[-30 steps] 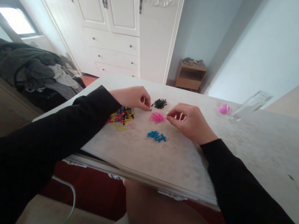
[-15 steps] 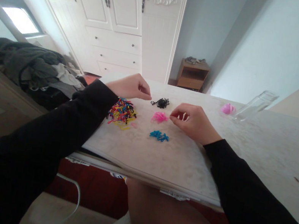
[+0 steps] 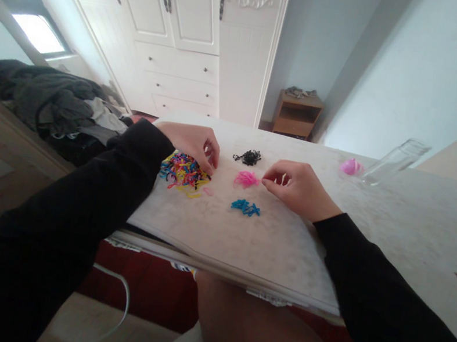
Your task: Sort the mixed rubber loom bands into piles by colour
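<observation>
A mixed heap of small coloured rubber bands [image 3: 184, 172] lies on the pale tabletop. Over its right edge is my left hand [image 3: 197, 145], fingertips closed and pointing down at the bands; whatever they pinch is too small to make out. My right hand [image 3: 296, 188] rests to the right of a small pink pile of bands [image 3: 247, 179], thumb and finger pinched together at that pile's edge. Whether a band sits between them is unclear. Behind the pink pile are black bands [image 3: 249, 157], and in front of it are blue bands [image 3: 245, 207].
At the table's back right a clear glass bottle [image 3: 395, 163] leans at a slant beside a pink rounded object [image 3: 350, 166]. Dark clothes [image 3: 47, 98] are heaped at the left. The table's front edge [image 3: 236, 275] runs above my bare leg. A white wardrobe stands behind.
My left hand has moved from near the black bands back left and down to the mixed heap. The right hand stays almost still by the pink pile. The view has shifted slightly.
</observation>
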Demonstrator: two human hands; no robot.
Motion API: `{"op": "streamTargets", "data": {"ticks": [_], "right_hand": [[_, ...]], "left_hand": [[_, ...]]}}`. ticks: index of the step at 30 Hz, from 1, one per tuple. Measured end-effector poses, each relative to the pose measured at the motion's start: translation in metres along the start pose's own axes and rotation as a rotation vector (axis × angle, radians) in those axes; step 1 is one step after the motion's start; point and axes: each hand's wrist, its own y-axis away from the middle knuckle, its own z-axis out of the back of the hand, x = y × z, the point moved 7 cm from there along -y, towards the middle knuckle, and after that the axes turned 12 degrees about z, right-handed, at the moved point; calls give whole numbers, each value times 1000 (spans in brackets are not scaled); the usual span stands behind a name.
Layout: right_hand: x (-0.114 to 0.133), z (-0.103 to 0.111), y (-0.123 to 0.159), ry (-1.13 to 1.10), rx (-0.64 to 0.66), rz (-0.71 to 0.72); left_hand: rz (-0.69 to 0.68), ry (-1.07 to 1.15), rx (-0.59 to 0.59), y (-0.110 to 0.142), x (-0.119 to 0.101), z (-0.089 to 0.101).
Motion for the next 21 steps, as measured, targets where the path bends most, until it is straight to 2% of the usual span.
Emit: {"op": "streamTargets", "data": {"ticks": [3,9,21], "right_hand": [[0,-1,0,0,9,-6],[0,0,1,10,9,-18],[0,1,1,-5,-16,-19]], "left_hand": [[9,-45,72,2,2,-6],[8,-19,119,4,2,-9],[12,130,25,6,-7,-2]]}}
